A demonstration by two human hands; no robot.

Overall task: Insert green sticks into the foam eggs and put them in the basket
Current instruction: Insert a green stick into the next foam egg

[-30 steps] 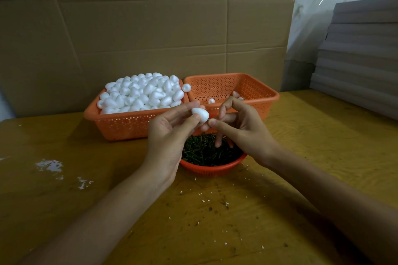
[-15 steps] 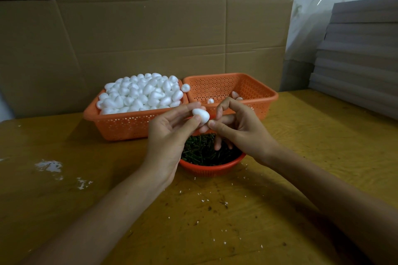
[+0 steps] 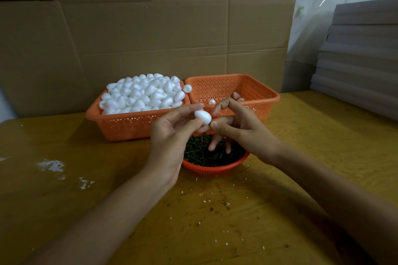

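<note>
Left hand (image 3: 170,133): grasping one white foam egg (image 3: 202,116), thumb under it and fingers over it, palm turned to 3 o'clock. The egg was held in the air at the centre of the view, above the far rim of the round bowl, with its narrow end pointing to 4 o'clock.

Right hand (image 3: 243,133): thumb and forefinger curled in toward the egg's narrow end, thumb tip touching the egg or just beside it. No stick could be made out between them, so whether this hand pinched anything could not be told. Its other fingers hung loosely down over the bowl.

Round orange bowl (image 3: 215,171): at 6 o'clock of the egg, on the table, holding a heap of green sticks (image 3: 200,155). The hands hid part of it.

Left orange basket (image 3: 129,125): at 10 o'clock of the egg, heaped with foam eggs (image 3: 146,92). One loose egg (image 3: 187,88) sat at the rim where the two baskets met.

Right orange basket (image 3: 258,90): at 1 o'clock of the egg, touching the left basket. A few eggs (image 3: 237,95) lay in it, partly hidden by the right forefinger.

Wooden table (image 3: 312,135): white crumbs (image 3: 206,201) at 6 o'clock of the bowl, and a white smear (image 3: 51,165) at 8 o'clock of the hands.

Cardboard sheets (image 3: 150,34) stood behind the baskets at 12 o'clock. A stack of grey boards (image 3: 361,60) stood at 2 o'clock.
</note>
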